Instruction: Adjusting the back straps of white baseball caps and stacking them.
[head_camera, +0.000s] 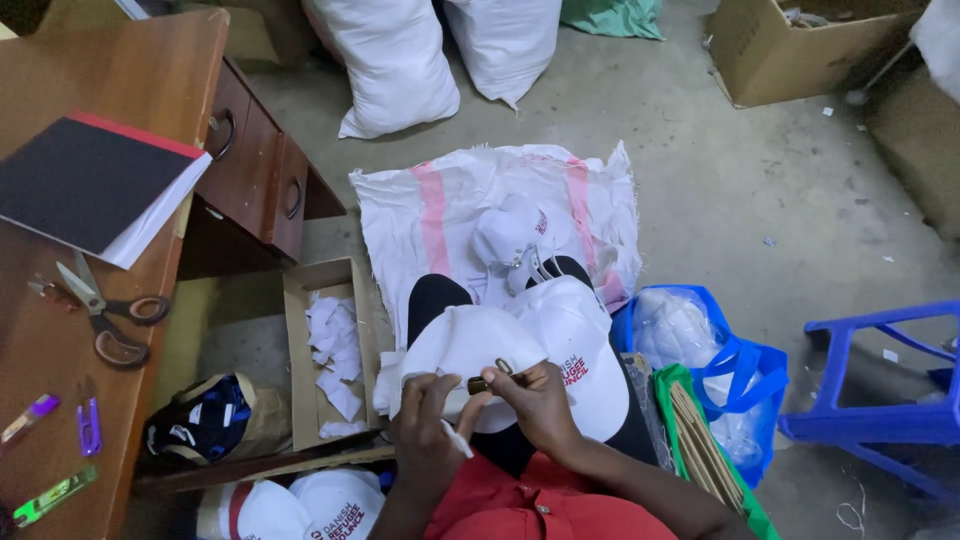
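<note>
A white cap (560, 340) with red and black print lies on my lap, its strap end turned toward me. My left hand (428, 425) pinches the white strap (455, 437) of the cap near its edge. My right hand (540, 400) grips a small brass buckle (490, 378) on that strap, just beside the left fingers. Another white cap (515, 232) rests farther out on a white sack with pink stripes (440, 215) spread on the floor beyond my knees.
A wooden desk (130, 70) at left carries a black notebook (85, 180), scissors (105, 315) and small thread snips (88, 425). A cardboard box of white scraps (330, 345), more caps (300, 505), a blue bag (700, 360) and a blue stool (880, 400) surround me.
</note>
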